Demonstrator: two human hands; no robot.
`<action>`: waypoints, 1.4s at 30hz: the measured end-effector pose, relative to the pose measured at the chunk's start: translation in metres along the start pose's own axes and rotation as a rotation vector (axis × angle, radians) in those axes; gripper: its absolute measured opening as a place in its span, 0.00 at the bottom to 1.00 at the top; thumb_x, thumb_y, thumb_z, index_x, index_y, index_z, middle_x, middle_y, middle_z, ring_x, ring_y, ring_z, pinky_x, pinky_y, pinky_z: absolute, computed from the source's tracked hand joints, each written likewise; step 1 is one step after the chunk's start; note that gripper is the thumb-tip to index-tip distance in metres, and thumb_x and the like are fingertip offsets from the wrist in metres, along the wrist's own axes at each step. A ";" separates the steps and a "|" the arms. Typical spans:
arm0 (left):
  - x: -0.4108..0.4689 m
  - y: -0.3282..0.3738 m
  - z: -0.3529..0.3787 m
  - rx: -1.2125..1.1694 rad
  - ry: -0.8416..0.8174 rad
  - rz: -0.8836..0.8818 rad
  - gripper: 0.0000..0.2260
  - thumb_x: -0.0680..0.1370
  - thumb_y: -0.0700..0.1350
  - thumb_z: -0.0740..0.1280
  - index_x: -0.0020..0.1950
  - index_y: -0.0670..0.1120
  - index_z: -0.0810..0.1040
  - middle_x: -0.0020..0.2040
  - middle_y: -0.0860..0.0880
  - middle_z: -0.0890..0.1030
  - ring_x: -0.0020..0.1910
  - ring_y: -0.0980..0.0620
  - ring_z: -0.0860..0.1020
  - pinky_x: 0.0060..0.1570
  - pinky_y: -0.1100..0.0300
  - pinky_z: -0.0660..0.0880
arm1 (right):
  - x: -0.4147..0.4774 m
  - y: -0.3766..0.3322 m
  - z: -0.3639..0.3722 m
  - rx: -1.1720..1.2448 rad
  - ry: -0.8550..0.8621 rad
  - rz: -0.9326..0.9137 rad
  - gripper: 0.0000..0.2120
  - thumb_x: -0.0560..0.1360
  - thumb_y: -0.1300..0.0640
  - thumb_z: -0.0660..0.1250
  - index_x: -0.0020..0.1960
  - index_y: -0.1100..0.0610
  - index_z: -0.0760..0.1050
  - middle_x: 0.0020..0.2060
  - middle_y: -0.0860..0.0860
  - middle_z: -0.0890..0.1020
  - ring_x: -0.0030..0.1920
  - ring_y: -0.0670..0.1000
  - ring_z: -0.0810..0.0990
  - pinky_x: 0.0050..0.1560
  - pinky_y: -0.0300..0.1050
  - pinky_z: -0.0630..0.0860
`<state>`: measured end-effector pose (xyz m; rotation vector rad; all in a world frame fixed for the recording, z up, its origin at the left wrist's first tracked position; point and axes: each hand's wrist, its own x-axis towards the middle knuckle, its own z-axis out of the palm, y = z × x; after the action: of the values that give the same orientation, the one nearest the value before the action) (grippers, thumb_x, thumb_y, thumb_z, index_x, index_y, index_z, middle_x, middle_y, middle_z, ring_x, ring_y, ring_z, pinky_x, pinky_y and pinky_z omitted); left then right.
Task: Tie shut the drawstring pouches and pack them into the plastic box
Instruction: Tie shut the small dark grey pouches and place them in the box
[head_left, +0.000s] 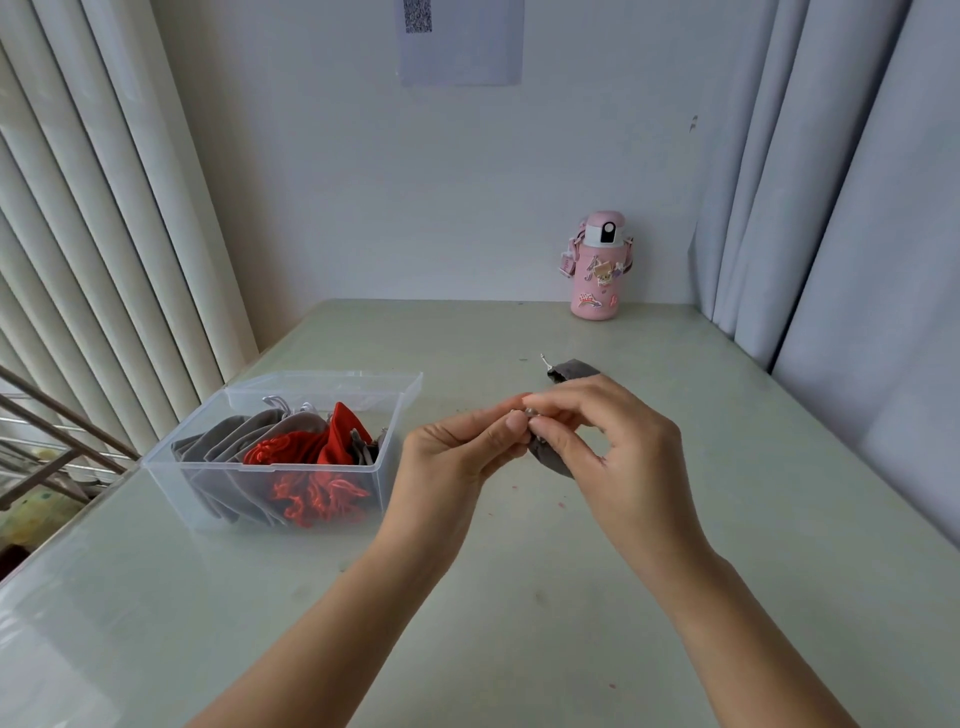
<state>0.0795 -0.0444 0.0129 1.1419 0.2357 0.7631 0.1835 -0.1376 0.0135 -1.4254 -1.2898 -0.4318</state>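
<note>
A small grey drawstring pouch (549, 458) hangs above the middle of the table between both hands. My left hand (457, 451) pinches its silver cord at the pouch's mouth. My right hand (608, 441) pinches the same cord from the other side and covers most of the pouch. A second grey pouch (574, 370) lies on the table just behind my right hand. To the left stands the clear plastic box (387, 441) with its lid open, holding several grey pouches (234, 441) and red pouches (332, 441).
A pink drinks bottle (597, 267) with stickers stands at the back of the pale green table (519, 597) against the wall. Curtains hang on both sides. A metal rack (47, 441) sits beyond the table's left edge.
</note>
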 end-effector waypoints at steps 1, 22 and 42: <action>0.000 0.001 -0.001 0.020 -0.001 0.005 0.09 0.68 0.41 0.69 0.45 0.45 0.85 0.45 0.45 0.85 0.46 0.52 0.82 0.46 0.65 0.77 | 0.000 -0.002 0.000 0.079 -0.001 0.088 0.07 0.72 0.64 0.72 0.48 0.56 0.81 0.40 0.45 0.81 0.42 0.45 0.80 0.47 0.36 0.76; 0.009 0.013 -0.020 0.515 -0.111 -0.006 0.04 0.74 0.37 0.69 0.46 0.38 0.83 0.32 0.46 0.81 0.32 0.55 0.78 0.37 0.66 0.76 | 0.000 0.002 -0.001 0.088 -0.200 0.250 0.08 0.72 0.64 0.71 0.41 0.52 0.78 0.38 0.45 0.81 0.41 0.48 0.80 0.44 0.34 0.74; 0.006 0.009 -0.014 0.514 0.010 0.027 0.04 0.74 0.40 0.70 0.43 0.46 0.85 0.39 0.48 0.85 0.37 0.58 0.80 0.34 0.68 0.72 | 0.004 -0.010 -0.006 0.209 -0.223 0.641 0.04 0.67 0.58 0.77 0.38 0.53 0.83 0.33 0.46 0.85 0.38 0.45 0.84 0.45 0.45 0.80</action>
<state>0.0724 -0.0283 0.0159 1.6286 0.4420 0.7529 0.1787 -0.1435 0.0231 -1.6375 -0.9393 0.2900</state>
